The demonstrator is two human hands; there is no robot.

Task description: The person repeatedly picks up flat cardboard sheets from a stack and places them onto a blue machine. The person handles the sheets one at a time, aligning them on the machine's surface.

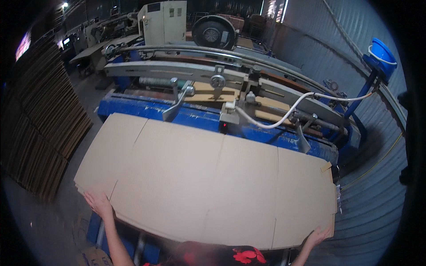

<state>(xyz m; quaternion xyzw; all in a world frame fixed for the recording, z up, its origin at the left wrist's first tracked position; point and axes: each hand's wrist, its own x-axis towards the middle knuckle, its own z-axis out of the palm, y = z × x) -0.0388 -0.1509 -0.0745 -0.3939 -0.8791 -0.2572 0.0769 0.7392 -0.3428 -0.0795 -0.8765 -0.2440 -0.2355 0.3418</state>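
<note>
A wide stack of flat brown cardboard sheets [199,177], creased and slotted, spans the front of a blue machine. My left hand [98,204] rests at the stack's near left corner, fingers stretched out against the edge. At the near right corner my right hand [318,236] touches the cardboard, with its fingers extended. A small loose cardboard piece [326,167] lies near the far right edge. Along the stack's far side stand two bent metal guides, the left one [174,108] and the right one [303,139], with a small sensor box [229,117] between them.
The blue machine's bed [133,106] carries rails and a white hose [284,122]. A blue bucket [382,57] sits high at right, beside a corrugated metal wall [377,195]. Tall cardboard stacks [42,119] stand at left. Behind are a pale cabinet [164,22] and a round black fan housing [214,33].
</note>
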